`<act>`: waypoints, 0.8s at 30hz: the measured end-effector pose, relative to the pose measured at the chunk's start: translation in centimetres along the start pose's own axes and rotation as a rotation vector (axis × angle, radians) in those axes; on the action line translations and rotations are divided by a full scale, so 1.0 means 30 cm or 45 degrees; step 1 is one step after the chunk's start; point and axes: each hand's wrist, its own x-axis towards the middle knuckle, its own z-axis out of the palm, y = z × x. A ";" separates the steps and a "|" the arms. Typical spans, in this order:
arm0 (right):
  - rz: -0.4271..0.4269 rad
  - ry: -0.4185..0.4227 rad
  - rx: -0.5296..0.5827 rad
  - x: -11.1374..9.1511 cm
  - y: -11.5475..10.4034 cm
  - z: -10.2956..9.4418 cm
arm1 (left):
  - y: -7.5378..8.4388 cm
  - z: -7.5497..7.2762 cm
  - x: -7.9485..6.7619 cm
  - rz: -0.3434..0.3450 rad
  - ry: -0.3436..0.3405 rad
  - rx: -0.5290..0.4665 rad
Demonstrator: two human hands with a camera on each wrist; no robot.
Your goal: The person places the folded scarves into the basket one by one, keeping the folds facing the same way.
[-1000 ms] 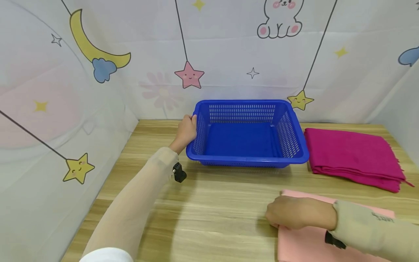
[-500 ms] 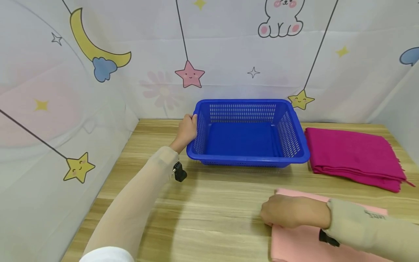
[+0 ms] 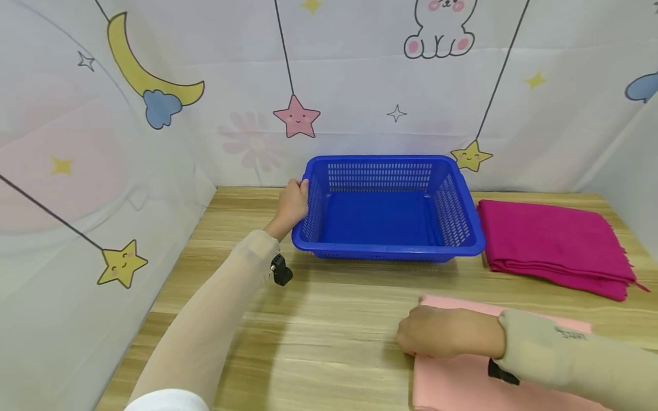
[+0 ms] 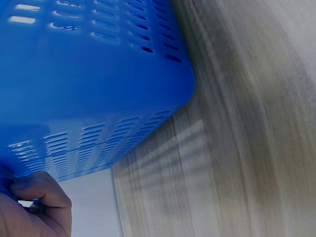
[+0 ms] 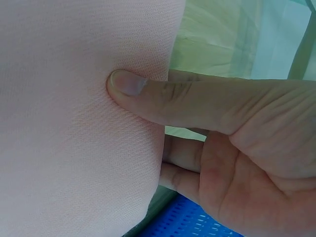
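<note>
**Basket rim in the L hand, pink cloth in the R!**

Container 1st: blue basket [image 3: 380,250], rectangular, mesh walls, open side up, well back on the worktop [image 3: 329,337]. Looking in from above, its blue floor shows side to side; both cloths are outside it.

And the L hand [image 3: 293,201] is closed on the basket's L rim, fingers curled round it. The left-wrist view has that same grip at the edge of frame, w/ the slotted wall and rounded corner alongside. Over to the R hand [image 3: 437,332]: it's pinching the L edge of the pink cloth [image 3: 457,379] nr its far corner, thumb on top, fingers tucked under. That cloth's at front R, running out the bottom of frame; can't tell if the held edge is off the wood.

Edges & room now: a strip of bare wood btwn the basket's front rim and the pink cloth's far edge. Wider stretch L of the R hand, running across to the L sleeve [image 3: 205,325]. Tighter on the R, where the folded magenta cloth [image 3: 555,248], fringed at its R end, lies right by the basket; touching or not, can't tell. Printed backdrop [image 3: 354,68] stands close behind the back rim; any gap's hidden. More wood btwn L hand and the backdrop's L side.
</note>
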 end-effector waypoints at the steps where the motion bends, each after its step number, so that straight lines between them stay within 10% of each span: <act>1: -0.007 0.005 -0.013 0.004 -0.001 -0.001 | 0.001 0.000 -0.001 -0.002 -0.005 -0.001; 24: -0.050 0.044 -0.212 0.071 -0.030 -0.028 | 0.006 -0.003 0.001 0.001 0.003 0.017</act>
